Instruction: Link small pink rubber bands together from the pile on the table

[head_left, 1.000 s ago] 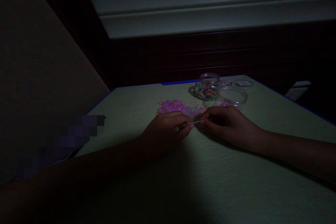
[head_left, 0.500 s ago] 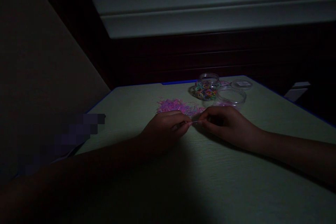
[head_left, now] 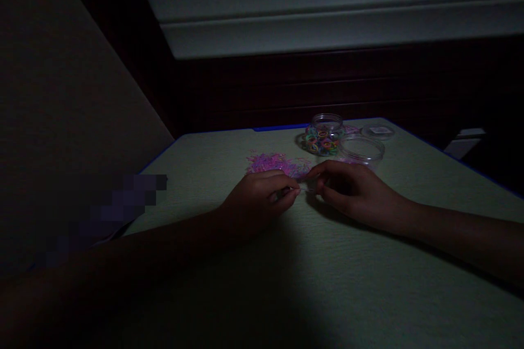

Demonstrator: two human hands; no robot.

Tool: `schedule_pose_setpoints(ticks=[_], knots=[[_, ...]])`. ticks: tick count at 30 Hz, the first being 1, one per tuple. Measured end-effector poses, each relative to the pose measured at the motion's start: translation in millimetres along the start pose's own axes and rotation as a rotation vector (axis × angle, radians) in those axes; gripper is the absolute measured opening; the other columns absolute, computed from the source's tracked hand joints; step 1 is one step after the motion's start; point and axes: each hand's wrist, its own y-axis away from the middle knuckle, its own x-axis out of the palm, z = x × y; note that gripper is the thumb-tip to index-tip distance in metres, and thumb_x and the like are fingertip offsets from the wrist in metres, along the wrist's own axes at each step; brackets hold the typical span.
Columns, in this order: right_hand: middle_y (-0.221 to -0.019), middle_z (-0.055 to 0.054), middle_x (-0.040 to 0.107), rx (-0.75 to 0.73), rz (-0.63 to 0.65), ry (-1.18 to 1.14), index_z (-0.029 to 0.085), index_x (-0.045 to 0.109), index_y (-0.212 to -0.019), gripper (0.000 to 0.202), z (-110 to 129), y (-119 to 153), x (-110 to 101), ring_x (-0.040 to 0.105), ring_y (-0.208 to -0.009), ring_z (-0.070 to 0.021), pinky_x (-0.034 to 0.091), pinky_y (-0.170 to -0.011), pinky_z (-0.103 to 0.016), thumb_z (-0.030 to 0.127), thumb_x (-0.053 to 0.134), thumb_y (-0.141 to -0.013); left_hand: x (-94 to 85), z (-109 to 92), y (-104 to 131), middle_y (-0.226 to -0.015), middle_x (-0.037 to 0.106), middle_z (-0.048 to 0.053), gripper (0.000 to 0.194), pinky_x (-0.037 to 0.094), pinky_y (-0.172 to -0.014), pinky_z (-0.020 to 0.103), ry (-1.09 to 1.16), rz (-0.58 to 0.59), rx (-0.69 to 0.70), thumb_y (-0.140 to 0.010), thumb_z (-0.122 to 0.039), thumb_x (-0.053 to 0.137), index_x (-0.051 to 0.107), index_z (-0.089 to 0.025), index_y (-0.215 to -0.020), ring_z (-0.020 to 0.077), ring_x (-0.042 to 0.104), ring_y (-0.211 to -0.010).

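Note:
In the dim head view, my left hand [head_left: 262, 196] pinches a small pale rubber band [head_left: 307, 190] between thumb and forefinger. The band spans the narrow gap to my right hand [head_left: 352, 188]. My right forefinger reaches out over the band towards the left fingertips, while the thumb and a curled finger close near the band's other end. Just behind the hands lies a loose pile of pink and purple rubber bands [head_left: 270, 163], its near edge partly hidden by my left hand.
A clear jar [head_left: 323, 139] of multicoloured bands stands at the back of the pale table [head_left: 368, 283]. An open clear jar [head_left: 362, 150] sits in front of it, partly behind my right hand. A clear round lid [head_left: 379, 131] lies to the right. Slatted panels rise behind.
My right forefinger has lifted and stretched left over the band. The band looks less taut. My left hand keeps its pinch, almost unmoved.

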Motion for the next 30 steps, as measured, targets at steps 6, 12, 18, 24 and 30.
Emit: schedule_pose_setpoints(ticks=[6, 12, 18, 24, 30], knots=[[-0.079, -0.003, 0.06, -0.008, 0.037, -0.009, 0.017, 0.055, -0.089, 0.015, 2.7, -0.1, -2.8, 0.054, -0.068, -0.0126, 0.041, -0.058, -0.023, 0.022, 0.044, -0.079, 0.9, 1.0, 1.0, -0.068, 0.055, -0.003, 0.01, 0.036, -0.055, 0.016, 0.001, -0.01, 0.004, -0.077, -0.014, 0.051, 0.06, -0.016, -0.081, 0.0047, 0.045, -0.055], [-0.073, -0.002, 0.059, -0.014, 0.062, -0.02, 0.016, 0.057, -0.089, 0.02, 1.0, -0.2, -1.4, 0.052, -0.063, -0.0117, 0.04, -0.054, -0.022, 0.029, 0.045, -0.08, -0.3, -0.3, 0.9, -0.068, 0.055, -0.003, 0.011, 0.035, -0.053, 0.016, -0.017, 0.004, -0.008, -0.077, -0.016, 0.05, 0.06, -0.016, -0.082, 0.0046, 0.043, -0.053], [-0.069, -0.002, 0.057, -0.007, 0.064, -0.034, 0.015, 0.058, -0.086, 0.023, 0.6, 0.2, -0.4, 0.05, -0.059, -0.0108, 0.039, -0.052, -0.022, 0.034, 0.046, -0.08, -1.1, -1.9, 0.9, -0.068, 0.056, -0.002, 0.011, 0.036, -0.054, 0.016, -0.009, 0.001, -0.012, -0.077, -0.015, 0.05, 0.06, -0.016, -0.08, 0.0052, 0.045, -0.056], [-0.07, -0.001, 0.058, -0.025, 0.056, -0.017, 0.016, 0.058, -0.085, 0.021, 1.0, 0.7, -0.5, 0.05, -0.06, -0.0106, 0.038, -0.051, -0.021, 0.033, 0.046, -0.08, -1.2, -1.4, 0.9, -0.07, 0.056, -0.002, 0.01, 0.037, -0.056, 0.016, 0.007, 0.02, -0.019, -0.077, -0.015, 0.05, 0.059, -0.016, -0.08, 0.0054, 0.048, -0.059], [-0.074, -0.002, 0.061, -0.046, 0.037, 0.003, 0.015, 0.059, -0.084, 0.021, 1.6, 0.6, -2.0, 0.054, -0.065, -0.0119, 0.04, -0.056, -0.022, 0.031, 0.046, -0.08, -1.9, -1.5, 0.7, -0.07, 0.056, -0.002, 0.009, 0.037, -0.055, 0.016, 0.018, 0.033, -0.015, -0.077, -0.017, 0.05, 0.059, -0.016, -0.081, 0.0048, 0.047, -0.058]])
